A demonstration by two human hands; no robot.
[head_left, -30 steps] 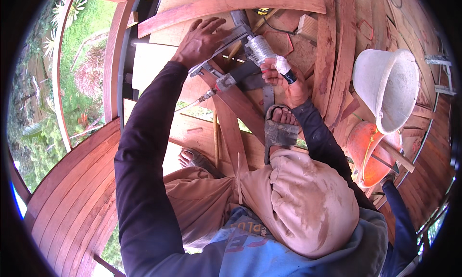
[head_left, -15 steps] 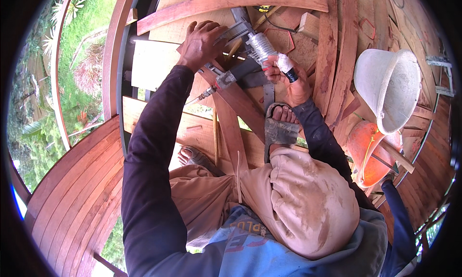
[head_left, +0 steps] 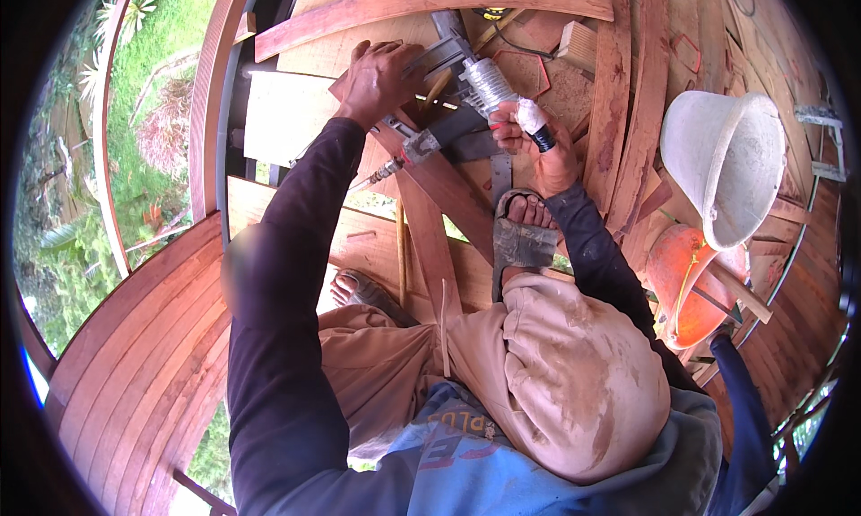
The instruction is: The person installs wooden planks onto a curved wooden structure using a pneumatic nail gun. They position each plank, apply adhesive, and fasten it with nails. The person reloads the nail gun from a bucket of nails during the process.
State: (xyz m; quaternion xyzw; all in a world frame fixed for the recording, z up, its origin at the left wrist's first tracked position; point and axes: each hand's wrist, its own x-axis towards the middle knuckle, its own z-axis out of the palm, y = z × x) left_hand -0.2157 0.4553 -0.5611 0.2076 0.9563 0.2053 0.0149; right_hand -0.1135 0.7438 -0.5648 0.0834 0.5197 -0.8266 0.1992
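Observation:
A pneumatic nail gun with a silver ribbed body, black grip and grey magazine lies over crossed reddish boards in front of me. My left hand is over the magazine's left end, fingers bent round it; the palm side is hidden. With my right hand I grip the lower right end of the silver body. A white wrapping with a black band covers one of that hand's digits. At the gun's lower left, an air hose fitting joins the grip.
A curved plank spans the far side. Long boards lie on the right, beside a grey bucket and an orange bucket. Another person's dark blue sleeve shows at lower right. My sandalled foot stands near the gun.

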